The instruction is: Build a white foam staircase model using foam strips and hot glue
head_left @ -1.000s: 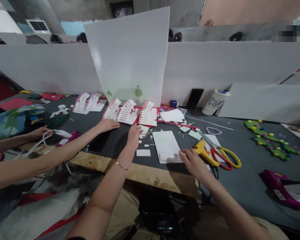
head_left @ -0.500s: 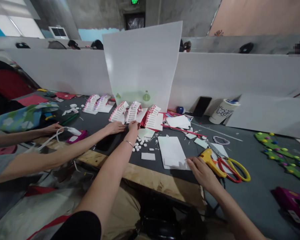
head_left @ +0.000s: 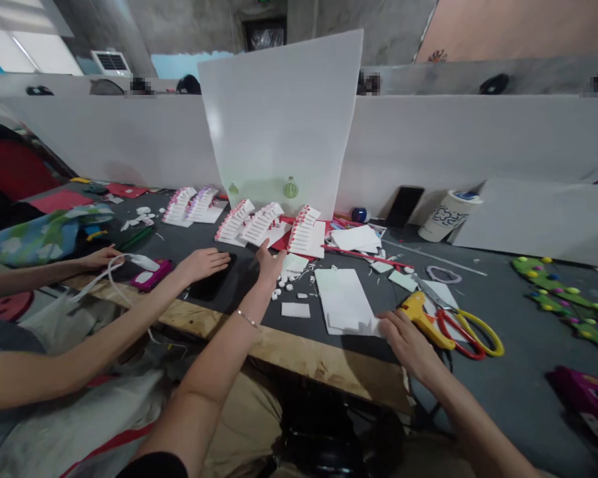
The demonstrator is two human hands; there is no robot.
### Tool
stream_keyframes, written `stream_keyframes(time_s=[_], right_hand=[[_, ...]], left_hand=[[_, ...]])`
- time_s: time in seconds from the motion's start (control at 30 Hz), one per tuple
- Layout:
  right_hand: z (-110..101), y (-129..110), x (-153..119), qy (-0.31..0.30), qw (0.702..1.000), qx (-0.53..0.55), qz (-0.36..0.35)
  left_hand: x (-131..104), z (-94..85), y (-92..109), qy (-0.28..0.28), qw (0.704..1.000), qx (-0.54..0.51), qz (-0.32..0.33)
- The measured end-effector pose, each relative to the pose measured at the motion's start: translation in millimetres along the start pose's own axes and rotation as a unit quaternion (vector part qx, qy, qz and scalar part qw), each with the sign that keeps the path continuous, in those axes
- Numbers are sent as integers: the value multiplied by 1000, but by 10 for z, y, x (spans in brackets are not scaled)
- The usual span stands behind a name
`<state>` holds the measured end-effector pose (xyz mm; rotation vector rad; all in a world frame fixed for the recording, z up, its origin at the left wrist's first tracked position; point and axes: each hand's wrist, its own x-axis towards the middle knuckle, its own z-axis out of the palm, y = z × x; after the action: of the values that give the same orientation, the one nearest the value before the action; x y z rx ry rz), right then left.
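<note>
My left hand (head_left: pixel 269 267) has its thumb and index finger apart, just in front of a white fan-shaped paper piece with red-tipped strips (head_left: pixel 262 224). Nothing shows in its grasp. Similar pieces stand on either side, one on the left (head_left: pixel 234 222) and one on the right (head_left: pixel 306 229). At the near right corner of a stack of white cards (head_left: pixel 343 292), my right hand (head_left: pixel 402 337) has its fingers closed on the end of a small white card strip (head_left: pixel 359 324). Small white foam bits (head_left: pixel 289 287) lie between my hands.
Right of my right hand lie a yellow glue gun (head_left: pixel 417 312) and scissors (head_left: pixel 471 335). A co-worker's hand (head_left: pixel 204 263) rests by a dark phone (head_left: pixel 212 282) on the left. A tall white board (head_left: pixel 284 119), a paper cup (head_left: pixel 446 218) and another phone (head_left: pixel 404 207) stand behind.
My left hand has let go of the middle fan-shaped piece and drawn back slightly; that piece now sits turned. The co-worker's hand has moved left. A white strip now shows at my right fingertips.
</note>
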<state>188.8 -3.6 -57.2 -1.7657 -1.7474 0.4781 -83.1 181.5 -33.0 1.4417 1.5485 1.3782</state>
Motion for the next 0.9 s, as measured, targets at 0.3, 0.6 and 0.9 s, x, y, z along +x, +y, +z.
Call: stream_keyframes(time_s=[0.3, 0.6, 0.9], right_hand=[[-43, -18, 89, -15, 993, 104, 46], [-36, -45, 316, -54, 982, 174, 43], [94, -122, 521, -120, 975, 188, 22]], left_hand=[[-1472, 170, 134, -330, 881, 179, 289], [-1479, 234, 64, -331, 872, 215, 290], [-1594, 65, -66, -286, 931, 142, 176]])
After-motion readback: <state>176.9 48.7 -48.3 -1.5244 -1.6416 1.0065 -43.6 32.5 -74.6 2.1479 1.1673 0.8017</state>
